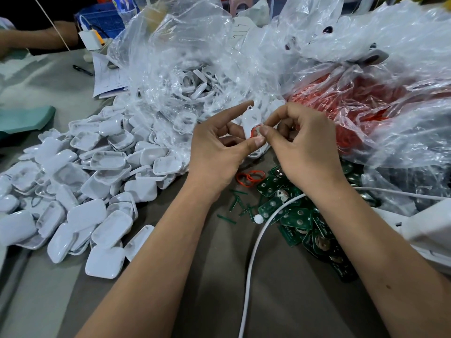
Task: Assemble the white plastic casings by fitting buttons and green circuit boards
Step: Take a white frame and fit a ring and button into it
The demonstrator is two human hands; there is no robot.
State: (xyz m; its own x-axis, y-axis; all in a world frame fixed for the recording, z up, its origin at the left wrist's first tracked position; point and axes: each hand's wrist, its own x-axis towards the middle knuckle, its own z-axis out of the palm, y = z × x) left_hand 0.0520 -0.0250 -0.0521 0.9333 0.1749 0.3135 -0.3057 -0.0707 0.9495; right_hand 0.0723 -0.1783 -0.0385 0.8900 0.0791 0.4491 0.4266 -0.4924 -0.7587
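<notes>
My left hand [214, 147] holds a white plastic casing [251, 119] upright between thumb and fingers, index finger stretched along its top. My right hand [302, 145] pinches a small red ring [255, 131] against the casing's round opening. A few loose red rings [250, 178] lie on the table just below my hands. Green circuit boards [295, 218] with round metal contacts are heaped under my right wrist. A big heap of white casings [80, 186] spreads over the left of the table.
A clear bag of more white casings [185, 76] stands behind my hands. A clear bag of red rings [361, 103] sits at the right. A white cable [253, 252] runs across the boards. Another person's arm [36, 39] rests at far left. Green snapped tabs [235, 203] litter the table.
</notes>
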